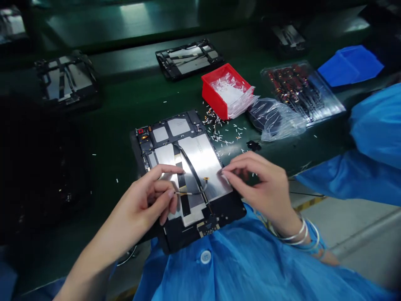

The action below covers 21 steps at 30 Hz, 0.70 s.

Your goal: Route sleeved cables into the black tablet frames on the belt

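Observation:
An opened tablet point(200, 163), its inner side up, rests at the table's front edge against my blue coat. Over it my left hand point(153, 194) pinches a thin dark cable point(196, 193) between thumb and a finger, index finger stretched out above the metal plate. The cable's free end curves right to a small gold connector point(206, 179). My right hand point(260, 179) is at the tablet's right edge, thumb and index finger pressed together. Whatever sits between those fingertips is too small to make out. A black flat cable point(191, 167) runs down the tablet's middle.
Behind the tablet stands a red bin point(216, 98) of small white pieces, many scattered beside it. To its right lie a plastic bag point(282, 121), a clear tray point(328, 104) of cables and a blue bin point(351, 65). More opened tablets point(191, 58) lie farther back. A blue sleeve point(341, 175) is at right.

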Each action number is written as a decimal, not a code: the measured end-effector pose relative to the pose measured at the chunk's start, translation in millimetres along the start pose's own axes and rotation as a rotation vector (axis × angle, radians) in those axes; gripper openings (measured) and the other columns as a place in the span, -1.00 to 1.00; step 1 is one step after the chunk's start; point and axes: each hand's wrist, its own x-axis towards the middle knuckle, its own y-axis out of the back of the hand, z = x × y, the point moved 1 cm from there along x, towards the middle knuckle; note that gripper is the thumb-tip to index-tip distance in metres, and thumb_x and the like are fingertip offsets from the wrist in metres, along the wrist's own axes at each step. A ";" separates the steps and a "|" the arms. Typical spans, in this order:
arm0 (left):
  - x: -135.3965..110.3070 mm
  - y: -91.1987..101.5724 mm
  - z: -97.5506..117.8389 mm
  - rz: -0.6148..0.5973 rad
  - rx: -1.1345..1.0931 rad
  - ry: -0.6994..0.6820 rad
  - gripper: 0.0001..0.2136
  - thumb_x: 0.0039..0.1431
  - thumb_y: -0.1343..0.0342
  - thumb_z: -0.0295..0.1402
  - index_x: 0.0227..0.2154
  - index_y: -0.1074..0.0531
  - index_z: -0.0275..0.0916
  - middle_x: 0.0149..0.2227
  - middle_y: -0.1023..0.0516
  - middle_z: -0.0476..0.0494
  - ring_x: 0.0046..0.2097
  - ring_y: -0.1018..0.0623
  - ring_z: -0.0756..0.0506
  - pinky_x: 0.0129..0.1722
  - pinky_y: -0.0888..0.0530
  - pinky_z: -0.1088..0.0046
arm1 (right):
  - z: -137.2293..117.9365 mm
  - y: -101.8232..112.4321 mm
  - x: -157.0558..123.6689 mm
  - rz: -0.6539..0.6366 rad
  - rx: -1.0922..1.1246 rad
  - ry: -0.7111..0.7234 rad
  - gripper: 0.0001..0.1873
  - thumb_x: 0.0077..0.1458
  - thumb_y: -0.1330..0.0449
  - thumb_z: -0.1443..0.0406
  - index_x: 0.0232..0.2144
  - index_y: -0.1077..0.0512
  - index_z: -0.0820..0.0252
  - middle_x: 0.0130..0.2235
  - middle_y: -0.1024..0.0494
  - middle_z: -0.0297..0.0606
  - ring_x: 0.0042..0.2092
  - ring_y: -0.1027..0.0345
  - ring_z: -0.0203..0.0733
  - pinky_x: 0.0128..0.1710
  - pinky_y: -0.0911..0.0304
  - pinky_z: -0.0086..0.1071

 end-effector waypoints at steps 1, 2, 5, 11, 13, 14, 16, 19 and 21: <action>-0.6 -1.7 -0.7 0.003 0.002 -0.006 -0.74 0.28 0.05 -0.33 0.01 -0.20 -0.21 -0.55 -0.42 0.05 -0.58 -0.36 0.07 -0.59 -0.30 0.63 | -9.4 -5.5 2.4 -0.054 -0.006 0.042 -0.93 0.10 -0.20 0.37 -0.43 -0.46 0.15 -0.42 -0.52 -0.37 -0.42 -0.31 -0.36 -0.48 -0.22 -0.45; -0.8 -3.3 -0.9 0.006 0.005 -0.009 -0.73 0.28 0.05 -0.34 0.01 -0.19 -0.21 -0.55 -0.43 0.05 -0.58 -0.36 0.06 -0.58 -0.31 0.62 | -15.6 -10.3 4.0 -0.095 -0.022 0.075 -0.92 0.11 -0.19 0.38 -0.42 -0.46 0.16 -0.42 -0.52 -0.36 -0.42 -0.30 -0.36 -0.46 -0.22 -0.44; 0.2 -7.7 -0.1 0.003 0.014 -0.013 -0.71 0.24 0.05 -0.37 0.02 -0.19 -0.22 -0.56 -0.44 0.06 -0.59 -0.39 0.04 -0.57 -0.34 0.58 | -19.8 -18.8 5.0 -0.127 -0.085 0.123 -0.91 0.13 -0.17 0.39 -0.42 -0.45 0.19 -0.44 -0.51 -0.34 -0.43 -0.26 -0.36 -0.42 -0.23 -0.42; -0.3 -13.6 -2.5 0.045 -0.009 -0.047 -0.67 0.21 0.05 -0.42 0.05 -0.18 -0.22 -0.54 -0.46 0.07 -0.55 -0.48 0.02 -0.53 -0.38 0.58 | -18.2 -15.0 0.7 -0.070 -0.119 0.138 -0.91 0.10 -0.19 0.42 -0.41 -0.44 0.16 -0.41 -0.51 -0.33 -0.35 -0.35 -0.30 -0.42 -0.24 -0.41; -1.6 -14.8 -3.4 0.051 -0.001 -0.050 -0.66 0.21 0.05 -0.43 0.05 -0.18 -0.22 -0.54 -0.47 0.06 -0.54 -0.49 0.02 -0.52 -0.40 0.58 | -19.8 -11.2 -0.8 -0.030 -0.113 0.118 -0.91 0.08 -0.21 0.42 -0.41 -0.44 0.13 -0.41 -0.50 -0.34 -0.37 -0.34 -0.31 -0.43 -0.24 -0.40; -2.0 -15.2 -3.6 0.050 0.004 -0.051 -0.66 0.21 0.05 -0.43 0.05 -0.19 -0.23 -0.54 -0.47 0.06 -0.53 -0.49 0.02 -0.51 -0.41 0.58 | -20.5 -10.0 -1.5 -0.026 -0.115 0.114 -0.91 0.08 -0.21 0.42 -0.40 -0.44 0.13 -0.41 -0.50 -0.34 -0.38 -0.34 -0.31 -0.43 -0.24 -0.40; -2.5 -15.8 -3.4 0.050 0.009 -0.053 -0.66 0.20 0.05 -0.44 0.05 -0.19 -0.23 -0.54 -0.48 0.05 -0.53 -0.50 0.01 -0.49 -0.42 0.56 | -21.3 -9.8 -3.0 -0.055 -0.124 0.127 -0.91 0.08 -0.21 0.42 -0.40 -0.44 0.14 -0.42 -0.50 -0.34 -0.37 -0.34 -0.31 -0.43 -0.25 -0.40; -2.2 -16.4 -2.7 0.054 0.008 -0.056 -0.67 0.21 0.04 -0.44 0.05 -0.19 -0.22 -0.53 -0.48 0.04 -0.52 -0.50 0.01 -0.48 -0.43 0.55 | -20.8 -14.0 -4.8 -0.097 -0.159 0.155 -0.91 0.10 -0.18 0.41 -0.41 -0.43 0.15 -0.43 -0.48 -0.34 -0.35 -0.35 -0.29 -0.41 -0.27 -0.40; -1.9 -17.0 -2.5 0.052 0.009 -0.055 -0.66 0.21 0.04 -0.44 0.05 -0.19 -0.22 -0.53 -0.48 0.04 -0.51 -0.51 0.01 -0.48 -0.43 0.55 | -20.0 -17.4 -5.9 -0.088 -0.194 0.178 -0.90 0.11 -0.17 0.41 -0.41 -0.43 0.14 -0.44 -0.48 -0.33 -0.34 -0.36 -0.28 -0.39 -0.30 -0.39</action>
